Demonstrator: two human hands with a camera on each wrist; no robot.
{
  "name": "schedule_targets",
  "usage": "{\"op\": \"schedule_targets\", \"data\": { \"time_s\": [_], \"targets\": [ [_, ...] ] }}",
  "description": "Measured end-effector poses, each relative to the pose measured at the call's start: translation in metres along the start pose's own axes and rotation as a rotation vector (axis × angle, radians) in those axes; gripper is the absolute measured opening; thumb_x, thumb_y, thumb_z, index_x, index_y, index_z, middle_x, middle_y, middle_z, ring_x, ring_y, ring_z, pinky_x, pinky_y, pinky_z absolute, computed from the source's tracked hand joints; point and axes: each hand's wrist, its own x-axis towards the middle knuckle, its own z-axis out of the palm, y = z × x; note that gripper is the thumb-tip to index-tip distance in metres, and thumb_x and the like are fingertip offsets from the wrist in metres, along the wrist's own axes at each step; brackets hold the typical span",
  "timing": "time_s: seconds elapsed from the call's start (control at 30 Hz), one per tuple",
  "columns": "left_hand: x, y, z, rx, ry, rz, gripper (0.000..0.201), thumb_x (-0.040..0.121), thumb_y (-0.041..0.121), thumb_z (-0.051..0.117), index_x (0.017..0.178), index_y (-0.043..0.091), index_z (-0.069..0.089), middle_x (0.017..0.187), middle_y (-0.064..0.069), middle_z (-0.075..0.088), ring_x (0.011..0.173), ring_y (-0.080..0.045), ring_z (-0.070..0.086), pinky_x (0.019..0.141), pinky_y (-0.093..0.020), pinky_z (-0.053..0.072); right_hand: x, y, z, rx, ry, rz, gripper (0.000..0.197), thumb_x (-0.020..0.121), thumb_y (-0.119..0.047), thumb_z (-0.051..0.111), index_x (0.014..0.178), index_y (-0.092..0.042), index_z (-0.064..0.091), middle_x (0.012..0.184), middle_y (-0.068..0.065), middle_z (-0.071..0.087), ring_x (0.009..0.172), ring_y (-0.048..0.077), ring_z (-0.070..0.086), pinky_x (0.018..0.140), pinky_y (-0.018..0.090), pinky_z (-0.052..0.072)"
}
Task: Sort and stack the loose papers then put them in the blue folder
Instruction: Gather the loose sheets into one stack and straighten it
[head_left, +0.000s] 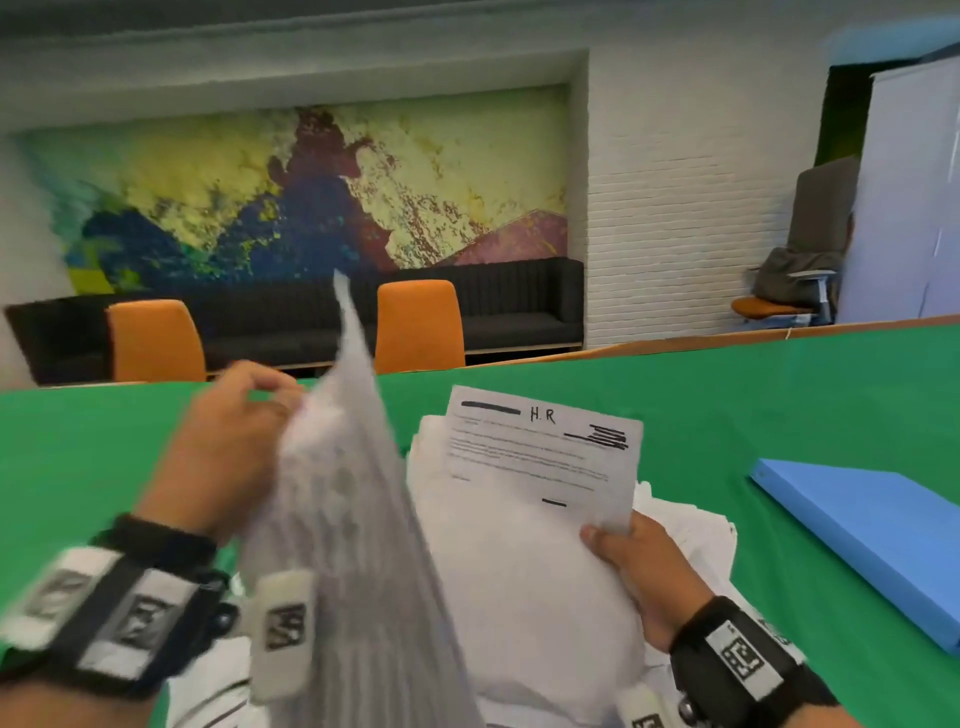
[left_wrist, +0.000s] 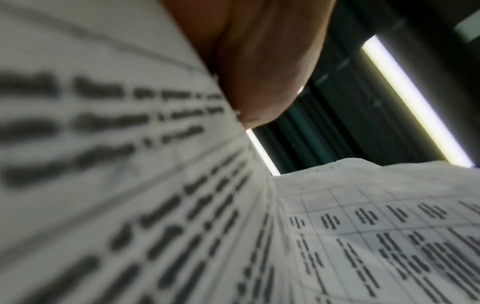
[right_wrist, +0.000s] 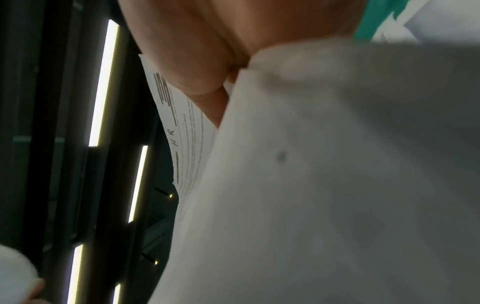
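My left hand (head_left: 234, 441) grips a blurred printed sheet (head_left: 353, 519) held up on edge above the table; the left wrist view shows that sheet (left_wrist: 130, 185) with rows of text, my thumb (left_wrist: 259, 72) pressed on it. My right hand (head_left: 639, 566) holds a bundle of white papers (head_left: 519, 571), thumb on the top sheet marked "H.R" (head_left: 543, 457). That H.R sheet (right_wrist: 187, 133) shows edge-on in the right wrist view, behind a blank page (right_wrist: 324, 185). The blue folder (head_left: 872, 540) lies shut on the green table (head_left: 727, 395) to the right.
More loose white papers (head_left: 696, 530) lie under and beside my right hand. Two orange chairs (head_left: 418, 325) stand at the table's far edge, with a dark sofa (head_left: 519, 301) against the wall behind them.
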Motion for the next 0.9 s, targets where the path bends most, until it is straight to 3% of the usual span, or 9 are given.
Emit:
{"op": "schedule_targets", "data": {
  "time_s": [0.13, 0.3, 0.43, 0.6, 0.67, 0.73, 0.77, 0.83, 0.9],
  "targets": [
    [-0.026, -0.035, 0.101, 0.148, -0.339, -0.199, 0.012, 0.101, 0.023, 0.056, 0.090, 0.022, 0.061, 0.091, -0.001, 0.066, 0.072, -0.016, 0.058, 0.061, -0.030, 0.041, -0.009, 0.018, -0.007, -0.139, -0.044, 0.118, 0.029, 0.097, 0.000, 0.054, 0.122, -0.008, 0.066, 0.110, 0.014, 0.077, 0.100, 0.036, 0.074, 0.093, 0.055, 0.057],
    [-0.032, -0.075, 0.171, 0.165, -0.376, -0.324, 0.015, 0.100, 0.026, 0.058, 0.090, 0.017, 0.062, 0.097, -0.005, 0.066, 0.085, -0.025, 0.058, 0.072, -0.030, 0.041, -0.026, 0.033, -0.017, -0.321, -0.079, 0.183, 0.020, 0.097, -0.019, 0.064, 0.109, -0.005, 0.072, 0.099, 0.011, 0.079, 0.091, 0.032, 0.076, 0.086, 0.054, 0.060],
    [-0.019, -0.083, 0.190, 0.190, -0.337, -0.360, 0.012, 0.100, 0.024, 0.058, 0.091, 0.016, 0.061, 0.102, -0.007, 0.064, 0.086, -0.026, 0.056, 0.073, -0.030, 0.040, -0.029, 0.037, -0.027, -0.264, -0.114, 0.242, 0.022, 0.096, -0.017, 0.064, 0.116, -0.007, 0.070, 0.104, 0.013, 0.078, 0.095, 0.033, 0.076, 0.088, 0.053, 0.060],
    [-0.008, -0.092, 0.202, 0.149, -0.366, -0.438, 0.021, 0.100, 0.031, 0.058, 0.100, 0.010, 0.064, 0.113, -0.013, 0.068, 0.090, -0.029, 0.057, 0.079, -0.035, 0.045, -0.028, 0.044, -0.033, -0.054, -0.049, 0.324, 0.041, 0.099, -0.055, 0.045, 0.115, -0.025, 0.069, 0.111, 0.004, 0.078, 0.105, 0.027, 0.073, 0.099, 0.051, 0.054],
    [-0.013, -0.097, 0.202, 0.073, -0.393, -0.494, 0.035, 0.098, 0.042, 0.060, 0.105, 0.008, 0.063, 0.120, -0.012, 0.066, 0.097, -0.030, 0.058, 0.086, -0.038, 0.047, -0.027, 0.051, -0.036, -0.103, -0.112, 0.309, 0.036, 0.100, -0.045, 0.053, 0.124, -0.021, 0.066, 0.117, 0.005, 0.076, 0.109, 0.029, 0.072, 0.101, 0.052, 0.052],
    [-0.023, -0.098, 0.197, -0.136, -0.414, -0.594, 0.048, 0.088, 0.052, 0.070, 0.117, 0.015, 0.060, 0.124, -0.005, 0.060, 0.109, -0.031, 0.061, 0.092, -0.042, 0.049, -0.025, 0.059, -0.040, -0.157, -0.139, 0.297, 0.031, 0.100, -0.021, 0.059, 0.130, -0.012, 0.061, 0.118, 0.010, 0.075, 0.107, 0.032, 0.072, 0.099, 0.055, 0.053],
    [-0.030, -0.099, 0.191, -0.279, -0.417, -0.664, 0.052, 0.084, 0.047, 0.076, 0.124, 0.021, 0.055, 0.125, -0.006, 0.059, 0.109, -0.034, 0.063, 0.090, -0.046, 0.052, -0.024, 0.062, -0.042, -0.168, -0.135, 0.296, 0.030, 0.100, -0.013, 0.059, 0.130, -0.010, 0.061, 0.117, 0.011, 0.075, 0.106, 0.033, 0.073, 0.098, 0.055, 0.054],
    [-0.046, -0.101, 0.179, -0.500, -0.448, -0.765, 0.060, 0.086, 0.015, 0.077, 0.135, 0.028, 0.046, 0.127, -0.014, 0.060, 0.101, -0.037, 0.066, 0.077, -0.047, 0.058, -0.024, 0.065, -0.044, -0.173, -0.124, 0.283, 0.029, 0.100, -0.008, 0.057, 0.128, -0.010, 0.062, 0.116, 0.011, 0.076, 0.105, 0.032, 0.073, 0.096, 0.055, 0.055],
    [-0.064, -0.104, 0.170, -0.507, -0.468, -0.746, 0.071, 0.086, -0.006, 0.070, 0.139, 0.033, 0.042, 0.122, -0.018, 0.064, 0.095, -0.037, 0.068, 0.069, -0.045, 0.059, -0.024, 0.065, -0.045, -0.170, -0.120, 0.278, 0.026, 0.101, -0.010, 0.057, 0.126, -0.011, 0.062, 0.114, 0.010, 0.076, 0.103, 0.031, 0.074, 0.094, 0.054, 0.056]
  ]
}}
